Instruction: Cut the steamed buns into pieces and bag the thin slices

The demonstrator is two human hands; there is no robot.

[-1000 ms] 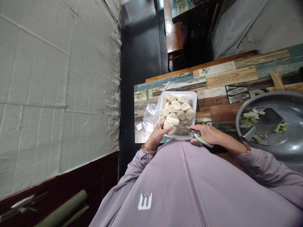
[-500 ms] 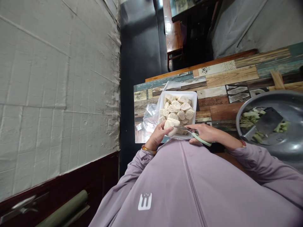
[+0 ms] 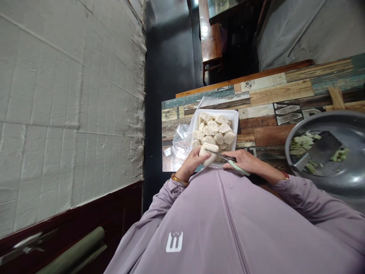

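Pale roll (image 3: 210, 148) sits pinched in curled left hand (image 3: 193, 163) over tray (image 3: 236, 125) on desk (image 3: 270, 135), right hand (image 3: 244, 160) wrapped round scissors (image 3: 235, 166), blades (image 3: 222, 155) apparently touching roll, so slipping could nick left hand.

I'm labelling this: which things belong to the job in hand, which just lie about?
In use:
pale rounded food piece, in the left hand
metal scissors with light green handles, in the right hand
rectangular white tray of pale food chunks

Seemingly lying about:
crumpled clear plastic
round grey metal basin holding green vegetable pieces, dark flat blade
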